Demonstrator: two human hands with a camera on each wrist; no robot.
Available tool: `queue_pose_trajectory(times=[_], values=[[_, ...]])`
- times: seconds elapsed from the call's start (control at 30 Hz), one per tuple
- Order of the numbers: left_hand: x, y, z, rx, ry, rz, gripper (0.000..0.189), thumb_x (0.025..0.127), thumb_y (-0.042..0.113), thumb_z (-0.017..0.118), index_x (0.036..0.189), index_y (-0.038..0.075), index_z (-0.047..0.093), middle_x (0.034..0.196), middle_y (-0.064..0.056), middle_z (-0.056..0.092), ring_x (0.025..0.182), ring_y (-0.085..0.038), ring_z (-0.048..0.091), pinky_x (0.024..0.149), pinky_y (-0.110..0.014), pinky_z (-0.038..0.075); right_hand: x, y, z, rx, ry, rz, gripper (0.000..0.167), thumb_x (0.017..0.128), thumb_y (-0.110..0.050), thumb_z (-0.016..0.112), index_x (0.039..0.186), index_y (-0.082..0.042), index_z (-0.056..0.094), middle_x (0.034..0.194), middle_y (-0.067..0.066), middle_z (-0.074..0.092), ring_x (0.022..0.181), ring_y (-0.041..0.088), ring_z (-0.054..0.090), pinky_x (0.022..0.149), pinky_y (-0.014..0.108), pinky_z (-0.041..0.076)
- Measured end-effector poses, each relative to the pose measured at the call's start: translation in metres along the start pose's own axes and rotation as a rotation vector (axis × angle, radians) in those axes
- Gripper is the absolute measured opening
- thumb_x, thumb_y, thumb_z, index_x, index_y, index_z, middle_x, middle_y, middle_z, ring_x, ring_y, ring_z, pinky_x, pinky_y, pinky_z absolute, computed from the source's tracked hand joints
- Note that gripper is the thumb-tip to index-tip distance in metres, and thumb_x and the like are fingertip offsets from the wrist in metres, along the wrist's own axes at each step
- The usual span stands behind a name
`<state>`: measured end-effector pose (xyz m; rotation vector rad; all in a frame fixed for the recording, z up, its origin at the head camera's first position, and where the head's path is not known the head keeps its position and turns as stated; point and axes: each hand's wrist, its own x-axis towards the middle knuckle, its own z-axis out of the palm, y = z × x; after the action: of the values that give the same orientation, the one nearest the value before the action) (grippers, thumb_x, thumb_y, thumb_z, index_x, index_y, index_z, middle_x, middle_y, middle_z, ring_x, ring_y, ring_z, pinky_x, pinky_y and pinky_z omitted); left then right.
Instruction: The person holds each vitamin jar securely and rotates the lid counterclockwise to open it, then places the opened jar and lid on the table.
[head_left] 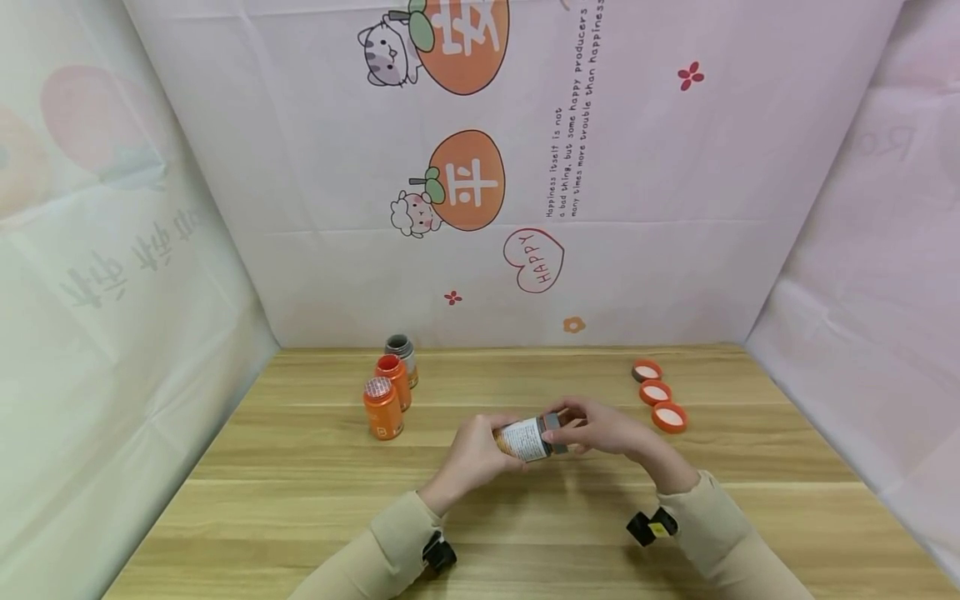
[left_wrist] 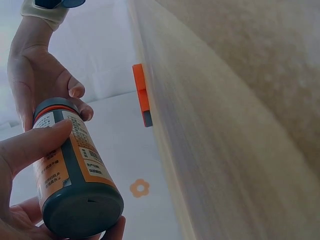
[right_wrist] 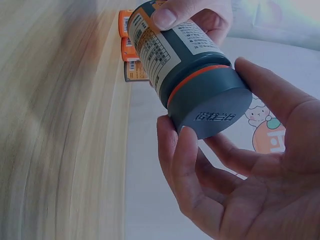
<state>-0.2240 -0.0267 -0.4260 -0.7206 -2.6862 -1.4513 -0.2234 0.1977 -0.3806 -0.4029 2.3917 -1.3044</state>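
Tilted on its side above the wooden table, a dark grey bottle (head_left: 523, 440) with a white and orange label lies in my left hand (head_left: 474, 452), which grips its body. Its grey cap (right_wrist: 210, 105) sits on the neck, with a thin orange ring showing beneath it. My right hand (head_left: 602, 428) holds the cap at its edge between thumb and fingers. In the left wrist view the bottle's base (left_wrist: 82, 210) faces the camera. Printed characters show on the cap's top in the right wrist view.
At the table's back left stand an orange bottle (head_left: 383, 412) with a foil-like top, an uncapped orange bottle (head_left: 397, 382) and an uncapped grey bottle (head_left: 409, 367). Three caps lie inner side up at the back right, the nearest an orange cap (head_left: 670, 417). Printed cloth (head_left: 337, 283) walls the table.
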Motion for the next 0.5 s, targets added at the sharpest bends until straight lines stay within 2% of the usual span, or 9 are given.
queue_pose_trajectory(times=[0.17,0.5], values=[[-0.0003,0.0011,-0.0008,0.000,-0.001,-0.013,0.054,0.060,0.013,0.088,0.111,0.015,0.070,0.099,0.001,0.070,0.080,-0.008,0.059,0.066,-0.023,0.048,-0.0014,0.0006,0.0004,0.012,0.024,-0.022,0.053,0.084,-0.035,0.071,0.126,-0.008,0.054,0.119,0.016,0.056,0.096,0.023,0.058,0.078,0.040,0.053],[-0.0003,0.0009,-0.0013,-0.031,-0.006,-0.017,0.055,0.058,0.014,0.089,0.109,0.015,0.070,0.100,0.001,0.070,0.081,-0.009,0.059,0.067,-0.024,0.048,-0.0024,0.0069,0.0020,0.005,0.055,-0.142,0.050,0.078,-0.025,0.078,0.121,-0.011,0.057,0.119,0.015,0.055,0.102,0.028,0.055,0.082,0.037,0.051]])
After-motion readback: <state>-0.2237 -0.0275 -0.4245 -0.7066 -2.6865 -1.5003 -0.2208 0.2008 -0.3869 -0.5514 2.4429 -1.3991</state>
